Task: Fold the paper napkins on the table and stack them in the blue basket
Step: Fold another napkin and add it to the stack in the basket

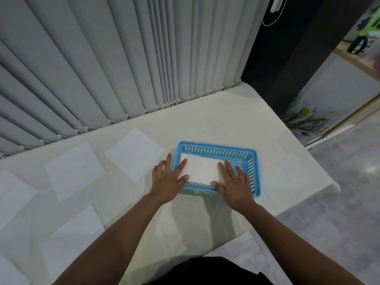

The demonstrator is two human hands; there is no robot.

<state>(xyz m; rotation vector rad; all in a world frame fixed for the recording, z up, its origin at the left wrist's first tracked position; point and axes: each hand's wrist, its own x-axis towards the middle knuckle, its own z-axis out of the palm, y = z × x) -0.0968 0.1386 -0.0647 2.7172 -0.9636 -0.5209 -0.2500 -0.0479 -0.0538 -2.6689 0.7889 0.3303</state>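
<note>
A blue slotted basket (251, 159) stands on the white table, right of centre. Inside it lies a folded white napkin (200, 169). My left hand (167, 178) lies flat over the basket's left rim, its straight fingers on the napkin's left end. My right hand (233, 183) rests flat on the napkin's right end, fingers spread and straight. Several unfolded white napkins lie flat to the left: one (135, 153) close to the basket, one (74, 171) further left, one (14, 194) at the left edge and one (72, 239) nearer to me.
The table (236, 112) carries a cream cloth and ends just right of the basket. Grey vertical blinds (123, 58) hang along its far edge. To the right are grey floor, a dark panel and a plant (306, 118).
</note>
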